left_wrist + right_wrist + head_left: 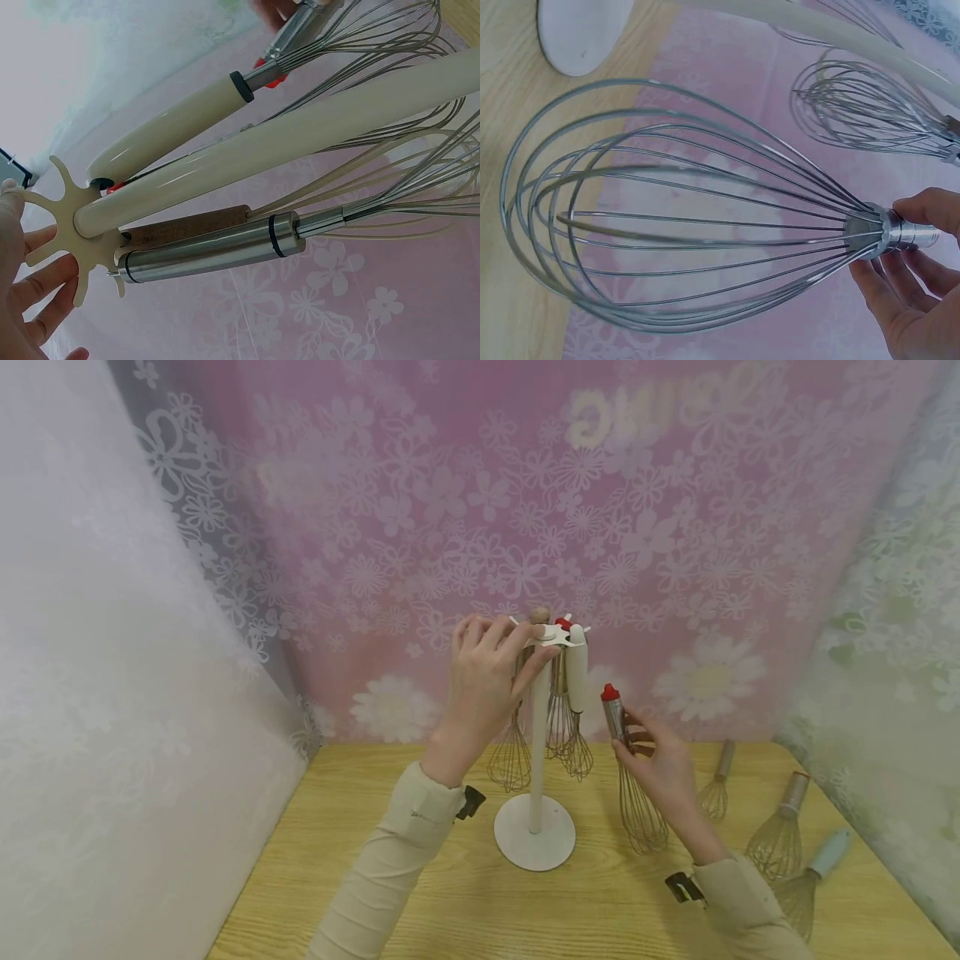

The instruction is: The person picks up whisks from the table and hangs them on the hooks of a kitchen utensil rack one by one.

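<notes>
A white stand (537,735) with a round base and a star-shaped hook top stands upright on the table. My left hand (483,668) holds that top, its fingers and thumb around the hooks. From the hooks hang several whisks: one with a cream handle (169,136), one with a steel handle (217,251) and one with a wooden handle (191,227). Right of the stand, my right hand (663,768) pinches a large whisk (705,240) by its metal handle. The whisk's red end (611,693) points up and its wire loops hang down, apart from the stand.
On the wooden table (300,877) at the right lie a small whisk (724,760), a wider steel-handled whisk (795,792) and a whisk with a light blue handle (831,853). A pink flowered backdrop (420,527) rises behind the table, with pale panels at both sides.
</notes>
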Available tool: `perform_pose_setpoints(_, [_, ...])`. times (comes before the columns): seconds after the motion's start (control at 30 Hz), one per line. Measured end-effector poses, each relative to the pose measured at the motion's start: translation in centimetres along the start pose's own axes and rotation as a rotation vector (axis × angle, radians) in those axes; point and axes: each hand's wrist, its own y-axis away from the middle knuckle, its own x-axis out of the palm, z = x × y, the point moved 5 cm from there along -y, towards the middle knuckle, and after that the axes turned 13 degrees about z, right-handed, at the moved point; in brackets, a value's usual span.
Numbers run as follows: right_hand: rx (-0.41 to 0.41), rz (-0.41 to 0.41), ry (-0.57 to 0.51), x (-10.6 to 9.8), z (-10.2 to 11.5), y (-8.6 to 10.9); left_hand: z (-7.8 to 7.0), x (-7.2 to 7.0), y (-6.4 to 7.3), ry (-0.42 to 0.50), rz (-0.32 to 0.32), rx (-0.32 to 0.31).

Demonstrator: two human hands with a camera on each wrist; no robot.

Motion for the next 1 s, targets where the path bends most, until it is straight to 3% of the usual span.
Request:
perform_pose_setpoints(0.63, [-0.138, -0.162, -0.126, -2.8, 5.4, 0.2, 0.2, -0.2, 0.6, 0.057, 0.066, 0.013])
perform_pose_setpoints(1.0, [-0.196, -0.209, -0.113, -4.0, 8.1, 0.0, 0.6, -0.3, 0.5, 0.074, 0.060, 0.025])
